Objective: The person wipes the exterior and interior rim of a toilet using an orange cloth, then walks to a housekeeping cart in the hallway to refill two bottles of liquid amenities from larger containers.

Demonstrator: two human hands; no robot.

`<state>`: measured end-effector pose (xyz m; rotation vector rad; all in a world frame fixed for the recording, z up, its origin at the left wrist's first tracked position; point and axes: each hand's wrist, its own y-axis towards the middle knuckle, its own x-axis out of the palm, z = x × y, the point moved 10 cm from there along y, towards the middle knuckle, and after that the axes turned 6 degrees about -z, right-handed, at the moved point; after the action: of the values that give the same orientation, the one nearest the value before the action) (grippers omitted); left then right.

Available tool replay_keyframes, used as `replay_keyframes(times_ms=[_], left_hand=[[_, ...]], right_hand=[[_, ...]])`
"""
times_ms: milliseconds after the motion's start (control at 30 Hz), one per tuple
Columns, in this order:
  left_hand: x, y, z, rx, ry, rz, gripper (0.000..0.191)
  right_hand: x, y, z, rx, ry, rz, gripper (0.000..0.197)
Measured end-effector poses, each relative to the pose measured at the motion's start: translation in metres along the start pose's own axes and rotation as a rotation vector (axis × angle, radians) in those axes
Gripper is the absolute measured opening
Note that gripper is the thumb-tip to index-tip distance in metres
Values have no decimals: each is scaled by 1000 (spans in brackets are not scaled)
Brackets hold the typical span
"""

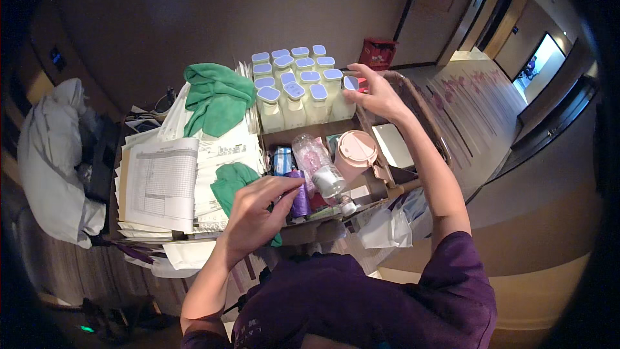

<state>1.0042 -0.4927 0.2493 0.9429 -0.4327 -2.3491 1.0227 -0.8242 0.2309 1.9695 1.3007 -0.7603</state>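
My right hand (380,94) has its thumb and fingers around the top of a blue-capped bottle (344,106). That bottle stands at the right end of several rows of similar pale bottles (317,104) with flat blue caps. Low over the front of the cart, my left hand (256,211) has thumb and forefinger tips close together at a purple roll (299,201). Whether they pinch it I cannot tell, and its other fingers are hidden. Beside the roll lie a clear plastic bottle (329,179) and a blue-and-white packet (282,161). A pink lidded cup (356,152) stands to their right.
Paper stacks with a printed form (162,179) cover the cart's left side. Green cloths (218,99) lie on them. A white cloth bundle (53,165) hangs at far left. Beyond the cart are a red box (378,53), a carpeted corridor (465,106) and a distant person (531,65).
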Motion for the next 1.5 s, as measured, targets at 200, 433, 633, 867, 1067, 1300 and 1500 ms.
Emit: replay_keyframes(times_ms=[200, 433, 633, 867, 1067, 1300, 1500], left_hand=[[14, 6, -6, -63, -33, -62, 19], [13, 6, -12, -75, -44, -59, 19], [22, 18, -12, -111, -34, -33, 17], [40, 20, -22, -177, -71, -52, 17], [45, 23, -17, -99, -80, -79, 17], [35, 19, -21, -173, -107, -58, 18], [25, 20, -23, -144, -57, 0, 17]], right_hand=[[14, 11, 14, -18, -38, 5, 52], [3, 16, -9, -55, -138, -54, 43], [6, 20, -16, -212, -240, 9, 77], [41, 62, -14, -53, -375, -29, 43], [46, 73, -9, -27, -471, -68, 36], [30, 71, -23, -68, -511, 9, 25], [-42, 36, -96, -309, -396, 319, 26]])
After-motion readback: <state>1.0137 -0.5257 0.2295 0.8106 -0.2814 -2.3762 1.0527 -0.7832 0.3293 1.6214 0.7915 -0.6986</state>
